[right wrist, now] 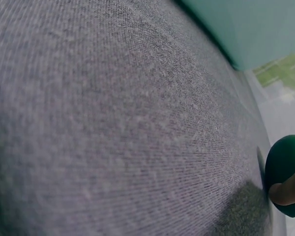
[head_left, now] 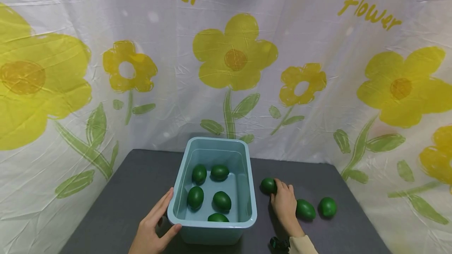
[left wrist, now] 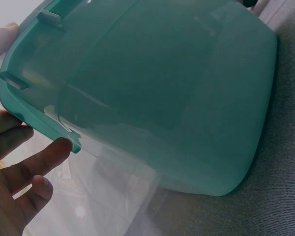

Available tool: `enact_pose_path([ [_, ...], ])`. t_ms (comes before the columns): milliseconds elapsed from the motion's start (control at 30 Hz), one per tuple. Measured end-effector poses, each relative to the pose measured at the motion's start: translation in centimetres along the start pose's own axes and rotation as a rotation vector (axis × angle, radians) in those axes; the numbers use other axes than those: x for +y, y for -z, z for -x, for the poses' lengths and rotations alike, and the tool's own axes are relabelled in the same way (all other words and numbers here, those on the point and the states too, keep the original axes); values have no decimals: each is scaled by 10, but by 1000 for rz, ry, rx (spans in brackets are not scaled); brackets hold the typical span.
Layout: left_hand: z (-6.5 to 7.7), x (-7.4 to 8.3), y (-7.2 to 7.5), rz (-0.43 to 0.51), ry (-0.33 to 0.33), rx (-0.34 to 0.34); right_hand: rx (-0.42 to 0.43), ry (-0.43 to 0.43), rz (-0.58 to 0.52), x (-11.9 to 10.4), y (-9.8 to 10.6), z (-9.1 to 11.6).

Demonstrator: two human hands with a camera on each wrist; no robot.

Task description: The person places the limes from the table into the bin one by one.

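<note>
Closest to me, the left hand [head_left: 147,231] rests straight fingers at the near-left corner of the blue bin [head_left: 212,235], where five green fruits [head_left: 195,198] lie. I see the right hand [head_left: 285,203] gripping another fruit [head_left: 268,186] past the right rim, a strip of gray table [head_left: 259,167] between; two loose fruits [head_left: 305,210] sit farther right.

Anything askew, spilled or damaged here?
Nothing stands out. The light-blue rectangular plastic bin stands upright; the oval green fruits inside and beside it look intact. The white floral fabric backdrop is slightly creased.
</note>
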State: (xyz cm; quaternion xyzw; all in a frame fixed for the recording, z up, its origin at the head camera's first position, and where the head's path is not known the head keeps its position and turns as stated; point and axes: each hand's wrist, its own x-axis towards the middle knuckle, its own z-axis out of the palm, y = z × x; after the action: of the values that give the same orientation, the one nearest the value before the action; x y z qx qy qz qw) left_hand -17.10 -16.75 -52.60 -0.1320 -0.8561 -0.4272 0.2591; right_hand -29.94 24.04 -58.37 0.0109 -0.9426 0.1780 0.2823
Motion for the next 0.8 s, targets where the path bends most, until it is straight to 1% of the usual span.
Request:
enact_pose_path([
  [100,0,0,0,-8,20,-8,6,-1,1,1,0,1],
  [367,1,1,-1,-19,31,-13,-3,-25,-37,1,4,3],
  [633,1,1,-1,-3,2,4,-68,-115,-142,6,7,3],
  [800,0,1,-1,-8,-29,19,-71,-170,-214,4,12,0],
])
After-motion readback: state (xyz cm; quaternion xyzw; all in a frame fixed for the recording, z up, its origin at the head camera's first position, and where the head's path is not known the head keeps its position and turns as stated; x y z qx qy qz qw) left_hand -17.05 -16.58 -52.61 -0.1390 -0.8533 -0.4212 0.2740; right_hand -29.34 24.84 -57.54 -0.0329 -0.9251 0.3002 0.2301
